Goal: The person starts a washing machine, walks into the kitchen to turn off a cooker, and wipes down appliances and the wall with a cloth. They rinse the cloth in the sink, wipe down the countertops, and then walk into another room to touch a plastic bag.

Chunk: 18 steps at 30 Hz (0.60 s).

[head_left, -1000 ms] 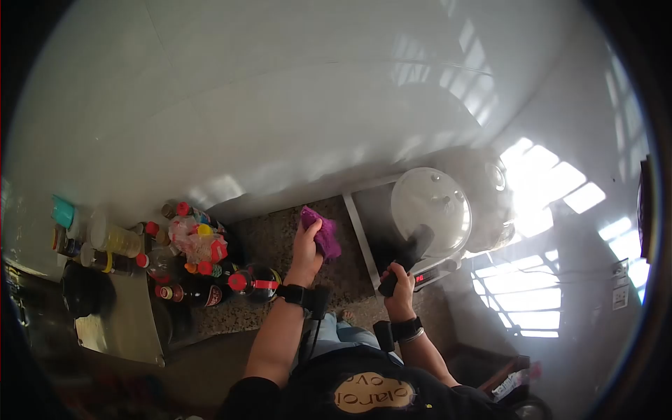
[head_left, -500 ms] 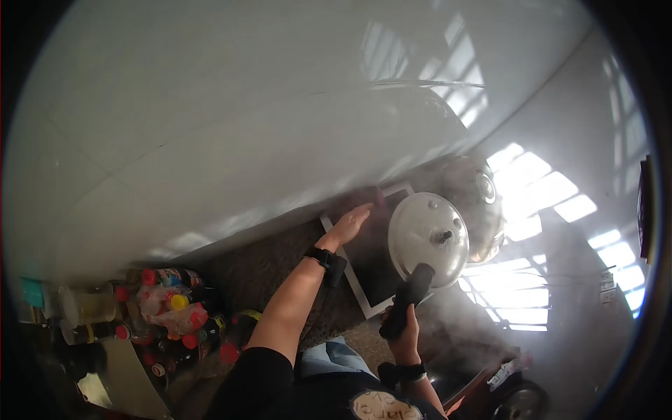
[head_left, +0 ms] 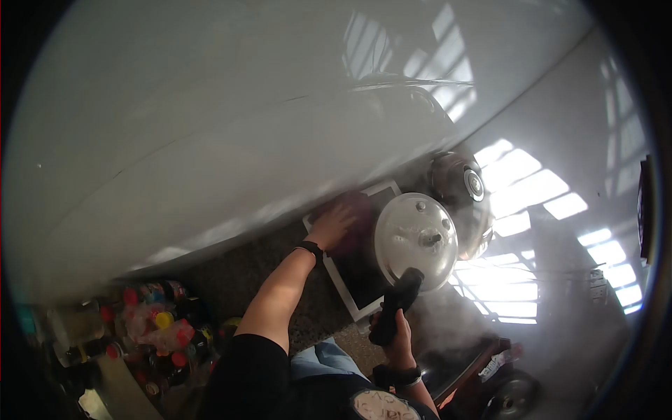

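My left hand (head_left: 333, 226) lies over a dark purplish-red cloth (head_left: 355, 208) on a black cooktop (head_left: 357, 280) with a pale frame. Its fingers look spread and fairly flat, though blurred. In my right hand (head_left: 402, 344) is the long black handle (head_left: 397, 308) of a pressure cooker, with fingers wrapped round it. The cooker's silver lid (head_left: 413, 241), with its valves and dark centre knob, tilts toward me over the cooktop's right side. The lid hides what is beneath it, so I cannot tell whether the pot is attached.
A shiny rounded appliance (head_left: 458, 183) stands behind the lid against the wall. Many bottles (head_left: 164, 320) with red and yellow caps crowd the left. Steam rises near a dark open-topped vessel or recess (head_left: 455, 364) at lower right. A dark round object (head_left: 513, 396) sits beyond it.
My left hand has moved left across the cooktop, and more of the cloth now shows beneath it. My right hand keeps its grip on the handle. The view has shifted slightly.
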### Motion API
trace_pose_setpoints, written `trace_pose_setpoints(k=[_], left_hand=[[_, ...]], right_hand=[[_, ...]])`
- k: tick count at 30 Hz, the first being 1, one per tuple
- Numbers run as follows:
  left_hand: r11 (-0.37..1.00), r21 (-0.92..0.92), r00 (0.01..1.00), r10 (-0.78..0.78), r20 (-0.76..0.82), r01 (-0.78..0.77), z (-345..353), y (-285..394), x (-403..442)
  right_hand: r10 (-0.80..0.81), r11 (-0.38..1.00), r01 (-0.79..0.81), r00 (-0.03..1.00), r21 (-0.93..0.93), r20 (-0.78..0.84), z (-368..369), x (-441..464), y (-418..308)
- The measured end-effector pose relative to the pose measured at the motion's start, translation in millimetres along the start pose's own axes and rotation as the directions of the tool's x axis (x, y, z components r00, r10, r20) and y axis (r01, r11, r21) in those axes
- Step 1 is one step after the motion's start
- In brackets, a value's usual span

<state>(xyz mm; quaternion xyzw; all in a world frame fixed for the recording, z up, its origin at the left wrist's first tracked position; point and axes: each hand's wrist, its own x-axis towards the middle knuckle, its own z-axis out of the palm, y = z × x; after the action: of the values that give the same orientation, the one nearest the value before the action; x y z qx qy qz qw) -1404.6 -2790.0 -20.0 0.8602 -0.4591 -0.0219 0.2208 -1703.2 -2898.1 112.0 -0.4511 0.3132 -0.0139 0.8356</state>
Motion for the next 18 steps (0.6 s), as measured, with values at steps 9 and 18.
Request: trace_pose_setpoints(k=[9, 18], left_hand=[[0.967, -0.058, 0.965, -0.254, -0.071, 0.25, -4.2, 26.6, -51.4], [0.679, -0.48, 0.782, -0.622, 0.025, 0.555, -28.5, 71.7, -70.8]], right_hand=[[0.046, 0.998, -0.047, 0.999, 0.03, 0.027, -3.6, 3.4, -4.6], [0.013, 0.999, -0.018, 0.989, 0.034, 0.144, -13.6, -1.5, -5.9]])
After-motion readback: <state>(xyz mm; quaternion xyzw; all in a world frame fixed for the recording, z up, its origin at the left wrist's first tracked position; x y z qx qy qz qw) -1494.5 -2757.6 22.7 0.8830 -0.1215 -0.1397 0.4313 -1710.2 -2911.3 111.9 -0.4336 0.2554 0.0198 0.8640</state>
